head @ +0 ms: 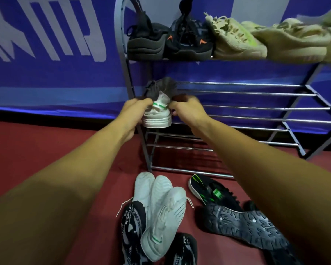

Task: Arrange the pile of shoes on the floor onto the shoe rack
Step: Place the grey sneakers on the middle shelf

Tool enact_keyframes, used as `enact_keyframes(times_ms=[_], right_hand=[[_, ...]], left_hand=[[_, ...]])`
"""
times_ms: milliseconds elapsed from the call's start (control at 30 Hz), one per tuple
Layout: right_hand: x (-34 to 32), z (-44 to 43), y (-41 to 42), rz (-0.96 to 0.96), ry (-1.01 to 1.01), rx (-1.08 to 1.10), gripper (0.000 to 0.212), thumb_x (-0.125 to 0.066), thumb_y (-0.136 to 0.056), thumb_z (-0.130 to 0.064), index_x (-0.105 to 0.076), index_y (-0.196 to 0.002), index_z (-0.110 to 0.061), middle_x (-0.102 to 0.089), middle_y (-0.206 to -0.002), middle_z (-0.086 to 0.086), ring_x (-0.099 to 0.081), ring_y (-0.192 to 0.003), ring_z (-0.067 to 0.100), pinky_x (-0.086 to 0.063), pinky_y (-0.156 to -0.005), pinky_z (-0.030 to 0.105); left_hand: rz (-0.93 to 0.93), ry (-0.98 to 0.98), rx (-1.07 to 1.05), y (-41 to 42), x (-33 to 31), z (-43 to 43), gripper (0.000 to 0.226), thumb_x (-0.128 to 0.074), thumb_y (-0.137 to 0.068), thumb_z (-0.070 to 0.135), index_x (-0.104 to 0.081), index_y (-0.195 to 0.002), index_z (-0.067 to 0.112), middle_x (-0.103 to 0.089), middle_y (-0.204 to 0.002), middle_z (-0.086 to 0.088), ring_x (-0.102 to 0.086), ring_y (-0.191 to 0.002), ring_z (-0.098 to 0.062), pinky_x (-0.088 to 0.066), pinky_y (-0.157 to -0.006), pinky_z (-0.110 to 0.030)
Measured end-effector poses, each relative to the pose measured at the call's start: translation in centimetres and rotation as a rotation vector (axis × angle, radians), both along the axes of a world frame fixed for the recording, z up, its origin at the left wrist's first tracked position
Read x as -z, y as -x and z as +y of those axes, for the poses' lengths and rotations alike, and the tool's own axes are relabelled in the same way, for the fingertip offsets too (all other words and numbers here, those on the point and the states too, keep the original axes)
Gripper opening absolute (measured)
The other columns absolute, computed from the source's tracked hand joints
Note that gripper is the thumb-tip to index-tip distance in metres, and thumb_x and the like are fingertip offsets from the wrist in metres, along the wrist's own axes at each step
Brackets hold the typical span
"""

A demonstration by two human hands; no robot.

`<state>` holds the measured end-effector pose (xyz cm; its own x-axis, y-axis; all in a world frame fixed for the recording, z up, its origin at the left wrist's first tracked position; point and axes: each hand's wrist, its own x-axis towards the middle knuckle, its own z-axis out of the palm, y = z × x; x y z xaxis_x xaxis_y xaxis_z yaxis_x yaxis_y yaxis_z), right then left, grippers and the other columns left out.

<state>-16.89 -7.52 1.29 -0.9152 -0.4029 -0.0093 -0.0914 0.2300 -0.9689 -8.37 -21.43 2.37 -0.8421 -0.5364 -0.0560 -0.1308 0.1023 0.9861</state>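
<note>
Left hand (135,107) and right hand (186,109) are both curled round the sides of a white shoe (157,118), dead center of frame. I've got it at the left end of the rack's (256,108) middle shelf, heel toward me. The pile (161,211) sits bottom center on the floor.

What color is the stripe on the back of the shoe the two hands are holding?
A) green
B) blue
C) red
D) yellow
A: the pale shoe gripped by the left hand and the right hand has a green stripe across its heel.
</note>
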Motion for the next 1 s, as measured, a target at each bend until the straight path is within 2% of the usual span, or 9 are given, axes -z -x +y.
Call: enact_keyframes(times_ms=[167,300,467,533,667,767,867,933,1000], right_hand=[[-0.6,1.5,-1.4,-0.005,0.006,-0.071,0.019,-0.062,-0.081,-0.016,-0.071,-0.097,-0.009,-0.068,-0.08,-0.001,-0.059,-0.071,0.01,-0.044,-0.053,0.017],[-0.1,1.6,-2.6,0.026,-0.048,-0.12,0.041,-0.064,-0.061,-0.022,-0.069,-0.1,-0.015,-0.074,-0.092,0.002,-0.066,-0.087,0.022,-0.056,-0.081,0.037],[0.3,2.0,-3.9,0.043,0.003,-0.144,0.045,-0.065,-0.066,-0.019,-0.066,-0.111,-0.02,-0.072,-0.096,-0.006,-0.062,-0.084,0.012,-0.05,-0.08,0.029],[0.0,2.3,-4.0,0.031,0.035,-0.17,0.044,-0.067,-0.075,-0.01,-0.062,-0.118,-0.015,-0.073,-0.102,-0.004,-0.065,-0.09,0.011,-0.051,-0.082,0.024],[-0.4,1.9,-4.0,0.036,0.055,-0.185,0.047,-0.075,-0.076,-0.009,-0.059,-0.12,-0.016,-0.071,-0.108,-0.007,-0.065,-0.098,0.003,-0.048,-0.081,0.013],[-0.3,1.0,-4.0,0.047,0.072,-0.151,0.048,-0.076,-0.075,-0.01,-0.061,-0.119,-0.017,-0.07,-0.112,-0.007,-0.065,-0.104,0.008,-0.049,-0.091,0.021],[-0.7,0.6,-3.9,0.063,0.102,-0.122,0.037,-0.073,-0.077,-0.008,-0.06,-0.109,-0.023,-0.067,-0.101,-0.015,-0.063,-0.102,0.008,-0.048,-0.087,0.016],[-0.9,0.5,-3.9,0.083,0.103,-0.131,0.038,-0.072,-0.081,-0.007,-0.061,-0.115,-0.021,-0.065,-0.1,-0.015,-0.061,-0.101,0.007,-0.044,-0.082,0.01],[-0.8,0.4,-3.8,0.093,0.098,-0.129,0.045,-0.072,-0.083,-0.008,-0.061,-0.126,-0.013,-0.066,-0.11,-0.009,-0.061,-0.107,0.009,-0.045,-0.088,0.013]], left_hand=[[0.009,-0.02,-0.037,-1.5,0.5,0.5,0.003,-0.054,-0.071,0.021,-0.057,-0.074,0.021,-0.058,-0.076,0.001,-0.05,-0.069,-0.016,-0.037,-0.059,-0.028],[0.02,-0.068,0.026,-2.6,1.5,0.3,0.028,-0.052,-0.061,0.027,-0.063,-0.086,0.017,-0.068,-0.086,0.0,-0.055,-0.07,-0.014,-0.035,-0.063,-0.031],[-0.004,-0.06,0.052,-3.0,2.2,0.3,0.021,-0.054,-0.068,0.037,-0.062,-0.082,0.024,-0.055,-0.059,0.014,-0.041,-0.044,0.0,-0.028,-0.059,-0.029],[-0.011,-0.052,0.05,-2.9,1.9,0.2,0.017,-0.055,-0.068,0.035,-0.063,-0.08,0.025,-0.06,-0.063,0.013,-0.05,-0.055,-0.004,-0.032,-0.064,-0.031],[-0.005,-0.058,-0.011,-2.5,1.7,-0.4,0.026,-0.059,-0.057,0.039,-0.066,-0.081,0.03,-0.07,-0.098,-0.001,-0.056,-0.089,-0.019,-0.039,-0.074,-0.036],[-0.012,-0.057,-0.023,-2.6,1.9,-0.7,0.04,-0.059,-0.058,0.043,-0.065,-0.095,0.031,-0.07,-0.108,-0.003,-0.059,-0.096,-0.018,-0.041,-0.077,-0.035],[-0.005,-0.042,-0.011,-2.6,2.2,-0.8,0.036,-0.059,-0.072,0.045,-0.065,-0.104,0.032,-0.071,-0.11,0.002,-0.06,-0.094,-0.014,-0.039,-0.076,-0.033],[0.001,-0.032,-0.001,-2.5,2.4,-0.7,0.035,-0.059,-0.078,0.046,-0.064,-0.109,0.033,-0.071,-0.109,0.006,-0.06,-0.094,-0.014,-0.039,-0.076,-0.032],[-0.012,0.004,0.018,-2.5,2.6,-0.6,0.037,-0.06,-0.082,0.046,-0.061,-0.118,0.036,-0.07,-0.112,0.008,-0.06,-0.095,-0.014,-0.039,-0.074,-0.031]])
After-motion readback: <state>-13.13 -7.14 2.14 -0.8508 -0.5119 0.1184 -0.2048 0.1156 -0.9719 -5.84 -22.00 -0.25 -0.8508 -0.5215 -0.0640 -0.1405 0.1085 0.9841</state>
